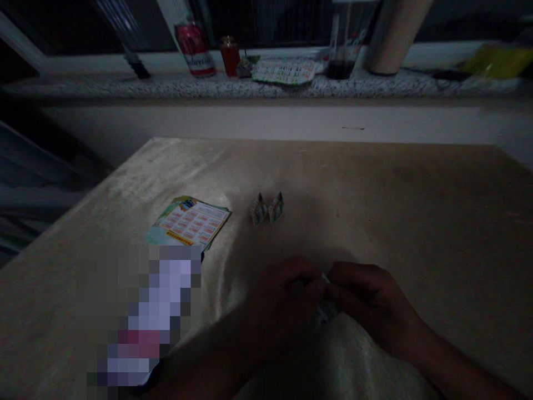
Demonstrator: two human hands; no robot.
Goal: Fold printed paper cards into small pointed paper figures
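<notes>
At the counter (416, 211), the left hand (287, 280) and the right hand (366, 289) both pinch with closed grip a small paper (327, 312) between them, equally near, its long side seeming, in this dim view, to run forward and back.

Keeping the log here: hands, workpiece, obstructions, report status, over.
Left hand and right hand pinching small paper piece, partly hidden. Two folded paper pieces side by side beyond. No obstruction seen.

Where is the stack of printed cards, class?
In the head view, the printed cards lie on the left side of the table, left of the two folded papers.
</notes>
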